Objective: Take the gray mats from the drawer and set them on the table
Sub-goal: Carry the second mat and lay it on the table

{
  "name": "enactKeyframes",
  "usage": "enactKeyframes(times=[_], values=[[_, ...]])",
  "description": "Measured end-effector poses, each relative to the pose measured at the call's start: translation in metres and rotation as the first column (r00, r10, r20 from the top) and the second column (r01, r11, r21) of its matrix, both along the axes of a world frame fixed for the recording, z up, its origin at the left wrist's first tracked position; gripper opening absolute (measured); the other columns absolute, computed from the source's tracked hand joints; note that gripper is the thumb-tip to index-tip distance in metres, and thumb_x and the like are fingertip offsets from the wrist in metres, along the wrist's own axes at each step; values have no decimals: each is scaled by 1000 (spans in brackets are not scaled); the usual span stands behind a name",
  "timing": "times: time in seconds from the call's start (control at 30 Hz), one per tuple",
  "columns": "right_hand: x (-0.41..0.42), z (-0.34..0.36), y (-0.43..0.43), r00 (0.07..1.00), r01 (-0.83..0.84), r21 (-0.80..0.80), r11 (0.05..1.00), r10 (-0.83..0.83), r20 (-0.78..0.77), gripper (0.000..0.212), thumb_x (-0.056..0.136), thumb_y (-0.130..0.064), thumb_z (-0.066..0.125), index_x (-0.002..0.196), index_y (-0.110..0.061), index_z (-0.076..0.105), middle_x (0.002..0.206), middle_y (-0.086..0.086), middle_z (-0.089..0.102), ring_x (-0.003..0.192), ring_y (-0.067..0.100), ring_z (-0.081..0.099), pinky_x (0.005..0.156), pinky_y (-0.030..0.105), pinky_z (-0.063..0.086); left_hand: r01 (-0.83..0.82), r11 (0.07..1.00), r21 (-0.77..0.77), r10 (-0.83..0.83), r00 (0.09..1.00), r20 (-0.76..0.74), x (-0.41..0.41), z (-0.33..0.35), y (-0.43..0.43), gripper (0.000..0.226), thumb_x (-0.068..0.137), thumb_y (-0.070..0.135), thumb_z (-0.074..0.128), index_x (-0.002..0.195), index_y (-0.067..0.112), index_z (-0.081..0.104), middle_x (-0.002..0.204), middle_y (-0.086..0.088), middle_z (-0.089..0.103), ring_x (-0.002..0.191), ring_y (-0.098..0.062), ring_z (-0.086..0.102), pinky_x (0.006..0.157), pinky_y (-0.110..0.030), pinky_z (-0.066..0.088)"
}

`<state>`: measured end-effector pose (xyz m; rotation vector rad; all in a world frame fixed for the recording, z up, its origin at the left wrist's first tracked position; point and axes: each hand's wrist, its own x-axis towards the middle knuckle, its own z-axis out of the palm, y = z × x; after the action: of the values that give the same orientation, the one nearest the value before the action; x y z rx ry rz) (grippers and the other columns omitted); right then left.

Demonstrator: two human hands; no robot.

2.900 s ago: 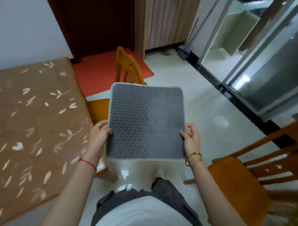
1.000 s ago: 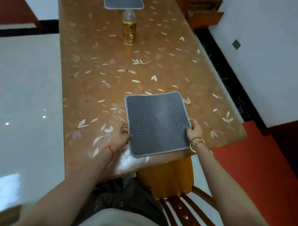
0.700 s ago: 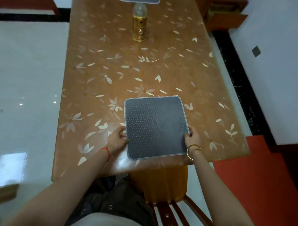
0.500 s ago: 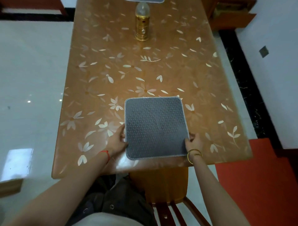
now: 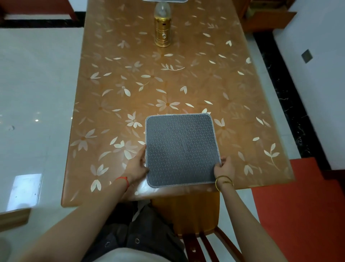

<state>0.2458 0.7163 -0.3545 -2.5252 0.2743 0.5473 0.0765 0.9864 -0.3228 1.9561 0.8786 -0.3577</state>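
Head | near mat [image 5: 180, 149], far mat [image 5: 164, 0]: 2 on table [image 5: 112, 74] | left hand [image 5: 137, 165], right hand [image 5: 225, 169] pinch near mat | lantern [image 5: 162, 30]: 1

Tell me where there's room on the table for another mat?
Plenty: the wide bare stretch of table between the mat and the lantern, plus the strips on either side of the mat. It's crowded only at the near edge, where the left hand and right hand hold the mat.

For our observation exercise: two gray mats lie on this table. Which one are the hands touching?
The near mat, by the table's close edge: the left hand and right hand touch its sides. The far mat, beyond the gold lamp, is untouched.
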Motion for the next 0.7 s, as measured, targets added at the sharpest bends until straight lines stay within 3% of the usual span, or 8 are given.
enactKeyframes(times=[0.1, 0.17, 0.23, 0.3, 0.37, 0.47, 0.7], values=[[-1, 5, 4, 995, -49, -109, 993, 57, 76, 20, 86, -23, 60, 102, -14, 53, 100, 11, 61, 92, 30, 60, 80, 43, 55, 43, 998, 52, -41, 998, -37, 0, 2, 0, 101, 75, 0, 67, 157, 32, 16, 86, -14, 64, 80, -30, 63, 79, -37, 54], [2, 14, 9, 985, -74, -204, 976, 104, 139, 29, 86, -26, 58, 109, -10, 53, 110, 13, 56, 102, 31, 54, 86, 42, 48, 94, 986, 137, -87, 994, -59, 1, 4, 1, 99, 77, 7, 67, 157, 31, 15, 105, -15, 66, 92, -31, 65, 83, -37, 54], [8, 22, 18, 966, -109, -234, 966, 158, 204, 33, 88, -26, 55, 114, -6, 52, 114, 15, 55, 107, 31, 50, 90, 41, 43, 108, 972, 210, -99, 994, -55, 5, 6, 5, 94, 80, 13, 66, 157, 27, 15, 132, -13, 53, 116, -34, 57, 92, -38, 49], [18, 23, 31, 941, -189, -208, 960, 238, 242, 36, 91, -26, 50, 121, -6, 51, 121, 15, 54, 111, 29, 49, 93, 40, 41, 106, 968, 228, -110, 994, 5, 11, 5, 9, 86, 84, 13, 64, 157, 20, 19, 144, -11, 40, 130, -32, 46, 104, -38, 43], [33, 20, 49, 918, -293, -164, 942, 325, 228, 44, 94, -27, 46, 135, -11, 45, 140, 12, 46, 128, 28, 42, 106, 41, 35, 132, 961, 241, -151, 987, 60, 22, 3, 14, 81, 86, 12, 62, 156, 14, 21, 154, -10, 30, 141, -30, 35, 115, -37, 34], [55, 15, 79, 880, -405, -160, 900, 431, 199, 53, 95, -28, 42, 147, -18, 34, 157, 3, 26, 145, 28, 21, 118, 47, 22, 185, 943, 277, -210, 976, 60, 44, 0, 19, 79, 90, 13, 59, 157, 11, 18, 162, -11, 19, 148, -29, 24, 122, -37, 23], [95, 6, 128, 773, -596, -274, 755, 632, 61, 54, 101, -29, 31, 152, -20, 20, 162, 2, 12, 149, 30, 3, 122, 47, 6, 339, 877, 341, -349, 937, -33, 101, -11, 36, 75, 98, 18, 49, 158, 12, 5, 167, -9, 0, 154, -32, -3, 125, -41, 3]])
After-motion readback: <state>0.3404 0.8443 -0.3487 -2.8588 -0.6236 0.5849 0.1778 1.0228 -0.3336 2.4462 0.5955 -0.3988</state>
